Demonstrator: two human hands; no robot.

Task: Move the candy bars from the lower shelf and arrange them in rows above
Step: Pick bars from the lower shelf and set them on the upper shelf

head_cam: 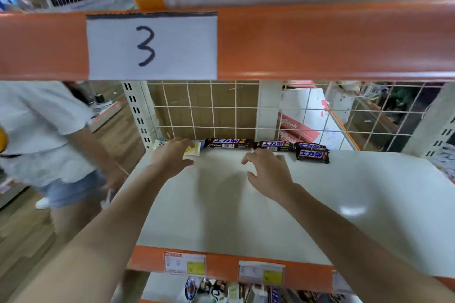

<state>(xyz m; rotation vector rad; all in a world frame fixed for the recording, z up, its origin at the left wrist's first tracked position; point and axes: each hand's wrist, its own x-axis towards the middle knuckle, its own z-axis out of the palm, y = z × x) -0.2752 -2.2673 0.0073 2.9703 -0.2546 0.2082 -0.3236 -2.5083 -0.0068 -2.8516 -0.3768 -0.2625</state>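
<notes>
The two bare forearms are filling the bottom of the view, reaching in over the orange front rail (221, 265) of the white shelf (246, 204), and every place below is being given relative to that shelf. Under its front rail, the lower shelf (246, 293) is showing a jumble of wrapped sweets, too blurred and cut off to count.

The left hand (172, 155) is hovering near the shelf's back left corner, fingers relaxed and slightly spread, holding nothing, just in front of a yellowish packet (193, 151) lying there. The right hand (268, 170) is hanging over the rear middle of the shelf, fingers spread and bent like a claw, also gripping nothing; whether the fingertips are touching the nearest wrapper I cannot tell.

Along the shelf's back edge, against the wire grid (209, 110), a row of candy bars is forming: a long dark bar (229, 143), a second bar (273, 145) end to end with it, and two more (312, 152) at the right end, one in front of the other.

By my judgement the job is only beginning: four bars are sitting up here, most of the shelf is waiting to be filled, and stock is lying below.
</notes>
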